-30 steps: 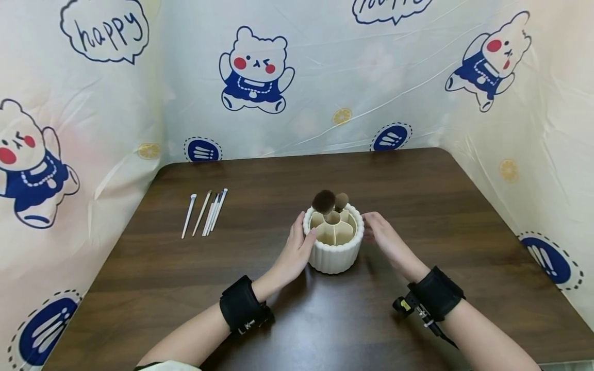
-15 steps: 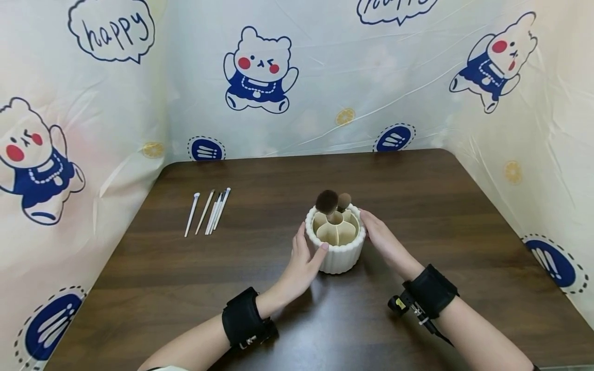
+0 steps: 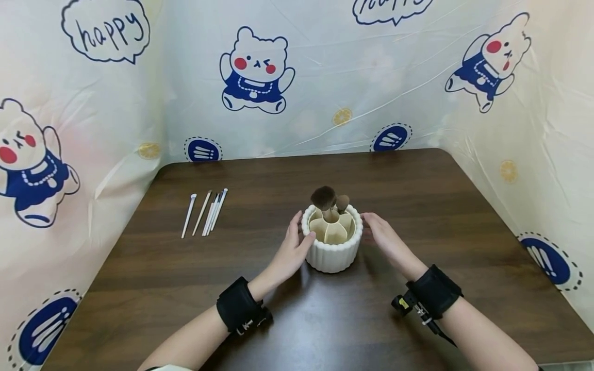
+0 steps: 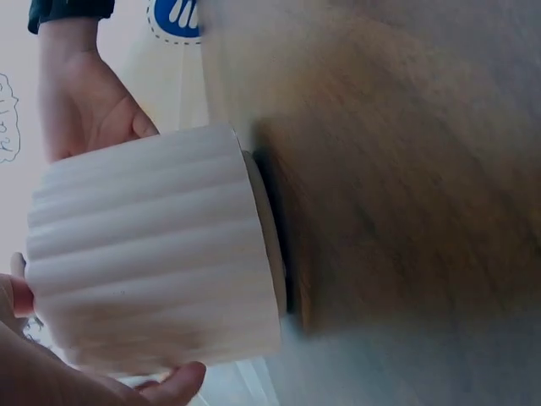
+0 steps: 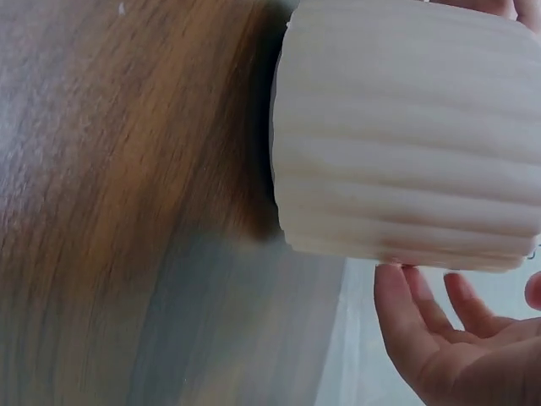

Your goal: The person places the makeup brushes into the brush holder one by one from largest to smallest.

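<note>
Left hand: the left hand (image 3: 289,252) is on the left side of the white ribbed holder (image 3: 332,251), fingers relaxed and lightly curved along its wall, the thumb near the rim; it touches the holder.
Right hand: the right hand (image 3: 382,235) is at the right side of the holder, fingers almost straight and a little spread; if it really touches the wall I cannot tell.
Holder: it stands upright between both hands, near the middle of the table (image 3: 417,196), a little toward the near edge. Inside it is divided in compartments.
In the holder: two brushes (image 3: 324,198) with brown fluffy heads stand in the far compartments.
Far left of table: some thin white brushes (image 3: 211,212) lie side by side, well apart from the hands.
</note>
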